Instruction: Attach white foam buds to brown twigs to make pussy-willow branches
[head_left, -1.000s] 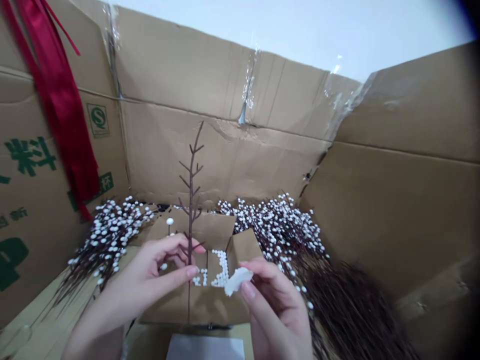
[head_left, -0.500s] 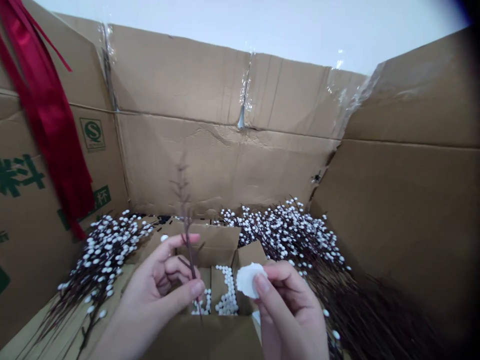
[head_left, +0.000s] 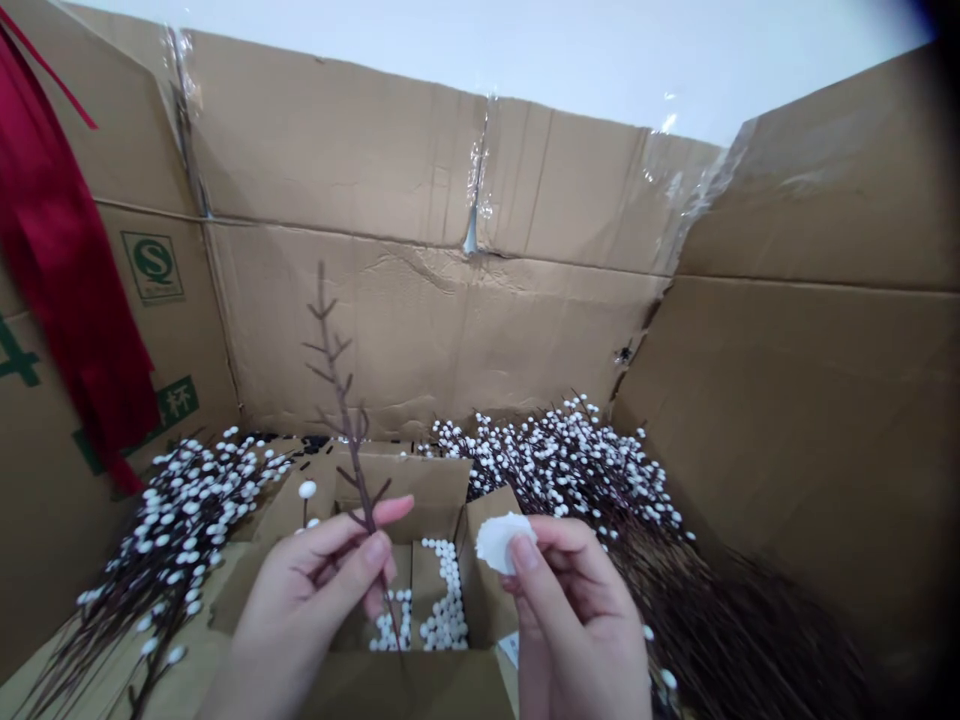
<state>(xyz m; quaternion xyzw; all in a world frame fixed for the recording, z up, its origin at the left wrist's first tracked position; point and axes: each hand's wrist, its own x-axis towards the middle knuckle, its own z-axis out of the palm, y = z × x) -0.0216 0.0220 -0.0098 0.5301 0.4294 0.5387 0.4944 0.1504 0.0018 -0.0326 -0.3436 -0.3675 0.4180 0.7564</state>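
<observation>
My left hand [head_left: 322,575] pinches a thin brown branch [head_left: 337,400] that stands upright with bare side spikes and one white bead [head_left: 307,489] low on its left. My right hand [head_left: 570,610] is closed on a small white foam piece [head_left: 496,541], held between thumb and fingers just right of the branch. Both hands hover over a small open cardboard box [head_left: 435,480] with loose white beads [head_left: 442,600] inside.
Finished branches covered in white beads lie in piles at the left [head_left: 172,520] and right [head_left: 570,465]. Bare brown stems [head_left: 720,640] spread at the lower right. Tall cardboard walls [head_left: 420,300] enclose the space, and a red ribbon [head_left: 67,300] hangs at the left.
The branch has swung from a blurred, lowered tilt back up and now leans left. My right hand keeps the foam piece close to the branch. The view has shifted slightly.
</observation>
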